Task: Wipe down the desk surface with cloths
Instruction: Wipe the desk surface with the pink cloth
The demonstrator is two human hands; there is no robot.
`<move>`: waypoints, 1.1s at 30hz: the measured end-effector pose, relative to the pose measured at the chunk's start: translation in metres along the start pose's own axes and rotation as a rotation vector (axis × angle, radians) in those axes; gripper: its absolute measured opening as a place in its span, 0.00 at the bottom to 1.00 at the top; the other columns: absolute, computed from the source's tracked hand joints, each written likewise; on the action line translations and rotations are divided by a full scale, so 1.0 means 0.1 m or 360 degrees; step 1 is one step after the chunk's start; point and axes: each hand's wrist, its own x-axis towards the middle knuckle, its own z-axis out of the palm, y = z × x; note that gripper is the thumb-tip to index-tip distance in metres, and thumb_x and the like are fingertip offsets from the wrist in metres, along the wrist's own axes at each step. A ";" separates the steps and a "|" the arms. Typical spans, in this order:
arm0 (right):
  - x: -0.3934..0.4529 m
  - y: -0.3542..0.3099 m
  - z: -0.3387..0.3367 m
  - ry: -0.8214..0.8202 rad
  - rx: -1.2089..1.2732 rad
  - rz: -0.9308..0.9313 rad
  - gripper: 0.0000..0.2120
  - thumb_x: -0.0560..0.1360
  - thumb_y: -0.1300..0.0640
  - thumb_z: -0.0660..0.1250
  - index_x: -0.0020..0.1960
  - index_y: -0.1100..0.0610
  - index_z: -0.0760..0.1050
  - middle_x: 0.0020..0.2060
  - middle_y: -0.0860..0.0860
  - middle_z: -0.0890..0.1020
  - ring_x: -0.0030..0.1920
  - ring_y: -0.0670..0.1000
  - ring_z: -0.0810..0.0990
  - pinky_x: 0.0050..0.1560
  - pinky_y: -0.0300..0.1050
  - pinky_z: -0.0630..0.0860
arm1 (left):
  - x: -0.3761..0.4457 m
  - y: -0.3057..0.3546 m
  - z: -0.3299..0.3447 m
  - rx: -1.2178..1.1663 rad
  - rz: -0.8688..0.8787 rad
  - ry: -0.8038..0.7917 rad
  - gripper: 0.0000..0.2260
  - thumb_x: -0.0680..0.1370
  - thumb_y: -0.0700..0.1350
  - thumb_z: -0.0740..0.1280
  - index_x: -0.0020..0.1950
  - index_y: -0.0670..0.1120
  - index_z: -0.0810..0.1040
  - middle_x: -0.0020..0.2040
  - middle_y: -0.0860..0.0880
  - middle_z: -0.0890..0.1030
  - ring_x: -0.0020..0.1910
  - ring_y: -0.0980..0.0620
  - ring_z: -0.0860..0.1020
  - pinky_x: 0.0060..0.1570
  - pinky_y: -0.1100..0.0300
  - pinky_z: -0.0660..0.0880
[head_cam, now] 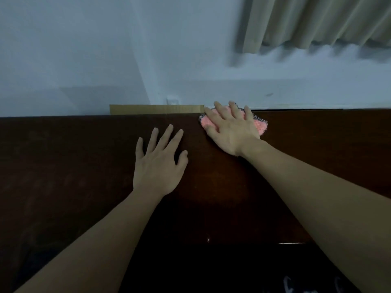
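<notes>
two bare forearms reach forward over a dark brown wooden surface [84,166], seen from above by a camera on the person's head. the right hand [229,129] lies flat on a pink cloth [259,125] with a dark checked edge, fingers straight and spread, palm pressing down rather than gripping. the cloth sits at the far edge of the surface, right of centre, touching or nearly touching the pale wall [84,49] behind. spreading the fingers likely keeps the cloth flat, so more of it meets the wood as it slides.

the left hand [159,161] rests open on the bare wood, nearer and to the left of the cloth, fingers apart and holding nothing. it probably steadies the person's lean toward the far edge.

just left of the cloth, a strip of brown cardboard [156,109] stands between the surface and the wall. beige curtains [317,22] hang at the far right. only one cloth is visible. wiping seems to be under way along the back edge; how much is already wiped cannot be told.
</notes>
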 end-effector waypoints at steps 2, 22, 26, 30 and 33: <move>-0.11 -0.04 0.01 0.0001 0.0009 0.0011 0.30 0.83 0.36 0.40 0.83 0.41 0.42 0.83 0.47 0.44 0.82 0.58 0.39 0.78 0.67 0.38 | -0.01 0.00 0.00 0.0005 0.0004 0.0003 0.27 0.84 0.62 0.47 0.82 0.60 0.46 0.83 0.56 0.43 0.82 0.50 0.40 0.79 0.42 0.40; 0.02 -0.23 -0.02 -0.0024 0.0018 0.0022 0.26 0.85 0.40 0.38 0.82 0.40 0.43 0.83 0.45 0.43 0.82 0.56 0.39 0.78 0.66 0.38 | 0.01 -0.01 0.02 -0.0042 0.0039 0.0032 0.27 0.83 0.61 0.48 0.82 0.60 0.47 0.83 0.56 0.44 0.82 0.49 0.41 0.79 0.41 0.40; -0.30 -0.27 0.02 -0.0048 0.0023 -0.0081 0.26 0.84 0.40 0.37 0.82 0.39 0.38 0.82 0.46 0.39 0.81 0.56 0.35 0.78 0.66 0.36 | 0.01 -0.02 0.01 -0.0051 0.0027 0.0037 0.27 0.84 0.61 0.49 0.83 0.60 0.47 0.83 0.56 0.45 0.82 0.50 0.41 0.79 0.42 0.40; -0.85 -0.27 0.09 -0.0129 -0.0032 -0.0270 0.27 0.83 0.39 0.35 0.81 0.38 0.34 0.80 0.46 0.34 0.79 0.56 0.30 0.77 0.65 0.33 | 0.00 -0.01 0.02 -0.0049 -0.0011 0.0054 0.28 0.83 0.61 0.49 0.83 0.60 0.47 0.83 0.55 0.44 0.82 0.51 0.41 0.79 0.43 0.40; -1.00 -0.21 0.10 -0.0180 -0.0040 -0.0364 0.26 0.83 0.39 0.35 0.80 0.37 0.34 0.80 0.44 0.33 0.78 0.55 0.27 0.77 0.65 0.30 | -0.02 0.01 0.02 -0.0038 -0.0143 0.0113 0.29 0.83 0.61 0.51 0.83 0.59 0.46 0.83 0.54 0.41 0.82 0.50 0.40 0.79 0.43 0.40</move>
